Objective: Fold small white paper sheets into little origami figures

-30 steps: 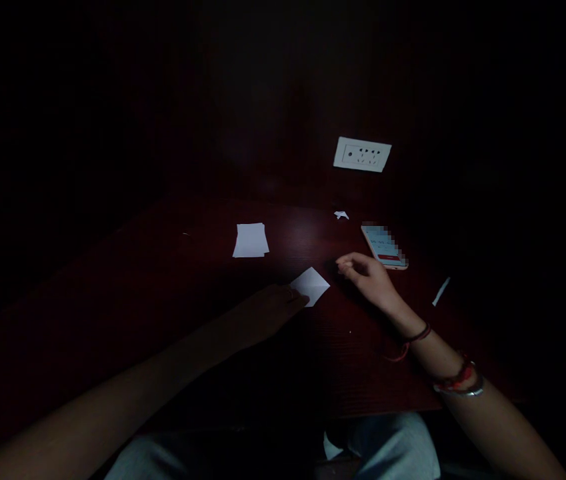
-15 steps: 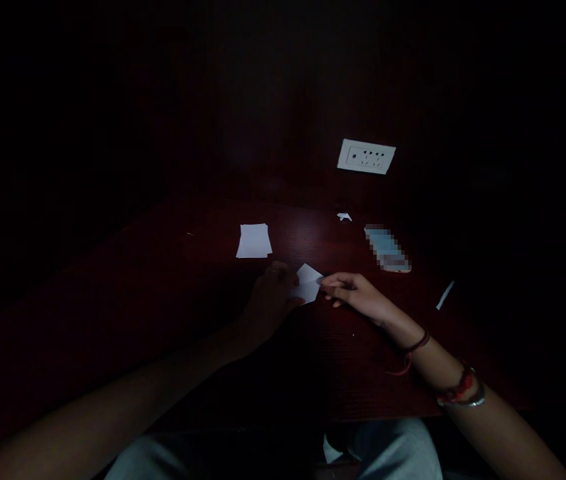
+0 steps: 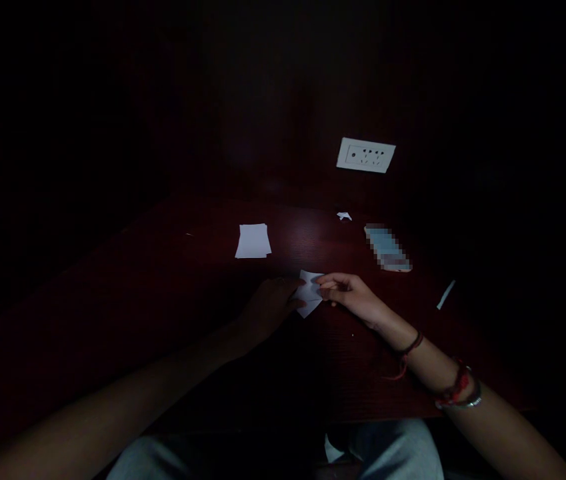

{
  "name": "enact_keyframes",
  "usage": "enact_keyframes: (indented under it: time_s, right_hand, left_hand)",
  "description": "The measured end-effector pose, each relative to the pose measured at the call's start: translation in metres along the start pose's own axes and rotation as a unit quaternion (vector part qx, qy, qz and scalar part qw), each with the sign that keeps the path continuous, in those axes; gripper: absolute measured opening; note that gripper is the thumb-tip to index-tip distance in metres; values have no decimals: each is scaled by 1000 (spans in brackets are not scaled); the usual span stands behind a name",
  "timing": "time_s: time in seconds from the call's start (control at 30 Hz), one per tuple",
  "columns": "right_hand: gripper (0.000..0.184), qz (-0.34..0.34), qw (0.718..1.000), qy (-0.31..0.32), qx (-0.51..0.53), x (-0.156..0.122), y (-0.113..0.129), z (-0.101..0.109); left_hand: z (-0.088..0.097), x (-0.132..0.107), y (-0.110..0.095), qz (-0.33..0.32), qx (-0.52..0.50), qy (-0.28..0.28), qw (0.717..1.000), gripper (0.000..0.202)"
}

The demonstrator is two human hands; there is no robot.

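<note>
Between my two hands is a small white sheet of paper point(image 3: 309, 293) with crease lines across it. My left hand point(image 3: 273, 300) grips its left side, thumb below and fingers above, mostly in shadow. At the paper's right edge, my right hand point(image 3: 350, 293) pinches it between thumb and fingers. Beyond the left hand lies a stack of white paper sheets point(image 3: 253, 241), slightly out of line with one another. A small folded white paper piece point(image 3: 344, 216) rests farther back, right of the stack.
A phone point(image 3: 387, 248) with a blurred screen lies on the dark red table point(image 3: 203, 287), right of the stack. Nearer the right side is a thin paper strip point(image 3: 445, 295). A socket panel point(image 3: 366, 155) is on the wall. Something white point(image 3: 333, 450) shows below the table edge.
The paper between my hands has turned and now points downward more, with a crease line showing. My right hand has shifted slightly left; my left fingers have moved on the paper.
</note>
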State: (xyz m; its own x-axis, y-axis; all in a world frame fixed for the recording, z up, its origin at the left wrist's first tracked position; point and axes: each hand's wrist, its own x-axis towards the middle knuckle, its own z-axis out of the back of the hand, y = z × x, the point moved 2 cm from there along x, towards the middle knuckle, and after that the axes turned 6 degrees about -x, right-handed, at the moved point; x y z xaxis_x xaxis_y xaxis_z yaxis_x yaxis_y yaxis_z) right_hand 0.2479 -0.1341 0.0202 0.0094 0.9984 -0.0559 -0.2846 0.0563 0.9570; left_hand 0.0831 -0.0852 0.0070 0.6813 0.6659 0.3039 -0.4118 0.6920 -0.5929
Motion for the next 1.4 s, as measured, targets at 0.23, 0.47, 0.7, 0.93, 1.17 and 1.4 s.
enact_keyframes:
  time_s: [0.23,0.47,0.7,0.93,1.17,1.4]
  right_hand:
    - [27,41,990,-38,-132,5,-10,3]
    - [24,56,988,-39,-137,5,-11,2]
    - [19,96,972,-62,-204,4,-8,3]
    - [19,84,976,-65,-187,8,-14,0]
    - [18,83,975,-77,-190,6,-10,0]
    - [20,92,963,-73,-242,-4,1,0]
  left_hand:
    - [-1,0,-5,-10,-32,-4,999,30]
    - [-3,0,-1,-15,12,-19,1000,32]
    - [1,1,-4,-18,43,-26,999,31]
    - [-5,1,0,-17,39,-23,999,30]
    - [0,-1,-8,-14,60,-35,997,29]
    - [1,2,-14,-3,104,-7,995,32]
